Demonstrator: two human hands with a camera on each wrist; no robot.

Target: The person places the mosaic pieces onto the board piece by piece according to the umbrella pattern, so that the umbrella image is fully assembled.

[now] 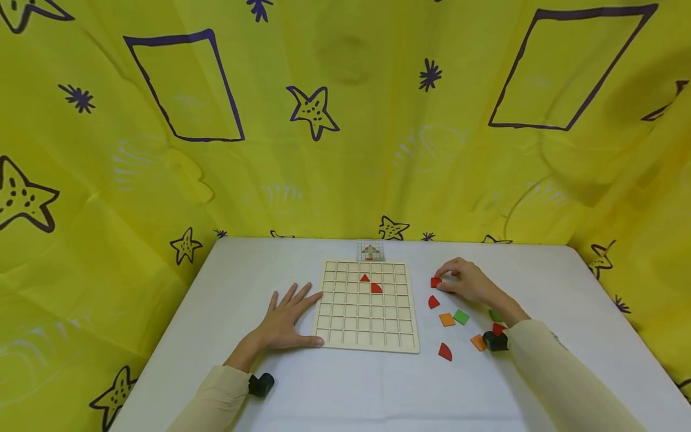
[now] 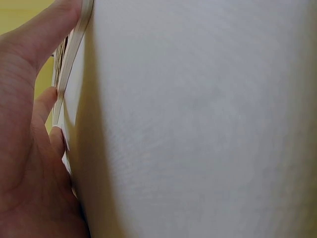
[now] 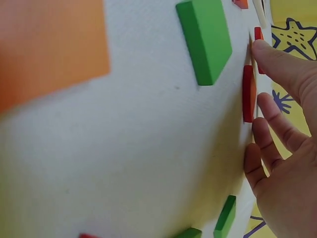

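Right of the board (image 1: 367, 348), the right grip (image 1: 471, 283) pinches 1 red square (image 1: 435, 282); keep it level. The left grip (image 1: 283, 324), spread wide, should lightly brace the board.

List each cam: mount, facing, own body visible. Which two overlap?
Head: worn on the head; looks forward and down at the board, tiles, table and curtain; left hand, right hand and sleeves show.
Left wrist: on the left wrist; looks past the palm at the board's edge and table; only the left hand shows.
Right wrist: on the right wrist; looks across the table at tiles; only the right hand shows.
Head and right wrist share: right hand, tiles, table, curtain.
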